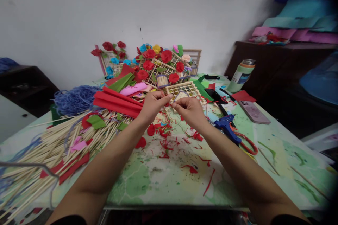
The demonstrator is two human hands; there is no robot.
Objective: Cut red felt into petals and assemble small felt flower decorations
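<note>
Both hands are raised over the middle of the table, fingertips nearly touching. My left hand (155, 104) has its thumb and fingers pinched together, with a bit of red at the fingertips that is too small to make out. Pinched as well, my right hand (190, 111) faces it from the right; what it holds is hidden. Just behind them lies a small wooden lattice (185, 89). Folded red paper (117, 102) is left of my left hand. Red paper scraps (164, 133) are scattered on the table below the hands.
Thin wooden sticks (60, 144) and blue yarn (76, 100) cover the left side. Lattices with paper flowers (166, 56) stand at the back. On the right are a blue glue gun (227, 126), orange-handled scissors (249, 144), a phone (254, 111) and a bottle (241, 76).
</note>
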